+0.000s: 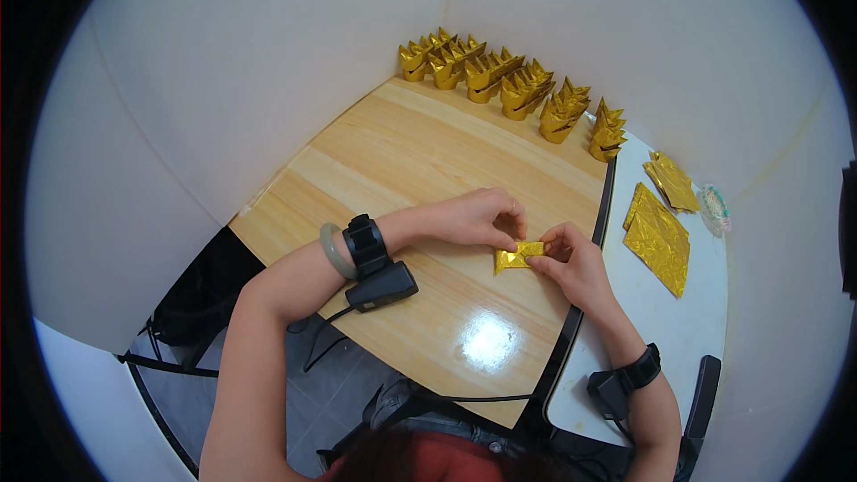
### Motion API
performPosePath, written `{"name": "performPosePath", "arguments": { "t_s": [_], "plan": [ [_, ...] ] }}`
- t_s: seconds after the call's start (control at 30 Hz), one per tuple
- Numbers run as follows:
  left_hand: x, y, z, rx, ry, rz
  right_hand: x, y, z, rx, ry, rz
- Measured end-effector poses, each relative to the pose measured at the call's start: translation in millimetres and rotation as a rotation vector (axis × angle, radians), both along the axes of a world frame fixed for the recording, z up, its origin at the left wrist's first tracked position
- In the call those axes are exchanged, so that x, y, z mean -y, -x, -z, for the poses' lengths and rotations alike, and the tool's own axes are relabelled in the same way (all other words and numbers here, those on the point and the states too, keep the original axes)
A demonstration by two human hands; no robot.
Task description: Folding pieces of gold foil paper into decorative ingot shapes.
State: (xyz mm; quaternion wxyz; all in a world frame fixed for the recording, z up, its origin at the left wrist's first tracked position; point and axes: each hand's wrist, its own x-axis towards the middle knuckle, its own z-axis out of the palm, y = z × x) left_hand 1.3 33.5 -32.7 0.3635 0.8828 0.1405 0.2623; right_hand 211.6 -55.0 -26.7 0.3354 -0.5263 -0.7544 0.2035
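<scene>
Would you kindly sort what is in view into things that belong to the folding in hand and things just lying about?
In the job:
- small folded gold foil paper, pinched by left hand and right hand
- flat gold foil sheets
- row of finished gold folded shapes

Lying about:
- small round pale object on white table

Folded piece point(519, 255) on table point(420, 152), stacks point(509, 85) behind, sheets point(659, 236) right, perhaps overlapping.
</scene>
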Motion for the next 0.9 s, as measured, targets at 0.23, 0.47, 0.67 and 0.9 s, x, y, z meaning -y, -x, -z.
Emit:
{"name": "performPosePath", "arguments": {
  "t_s": [0.23,0.47,0.67,0.9],
  "plan": [
    [14.5,-3.8,-16.8,-0.153,0.195,-0.153,2.2,2.9,-5.8,-0.374,0.212,0.051],
    [18.8,-7.8,-9.1,0.04,0.029,-0.211,1.5,-0.6,-8.3,-0.373,0.211,0.062],
    [15.8,-6.7,-10.7,0.158,0.251,-0.276,-0.2,-1.8,-6.4,-0.507,0.267,0.033],
    [19.4,-9.9,-14.0,0.229,-0.03,-0.408,-0.1,-1.1,-6.2,-0.47,0.258,0.087]
  ]
}}
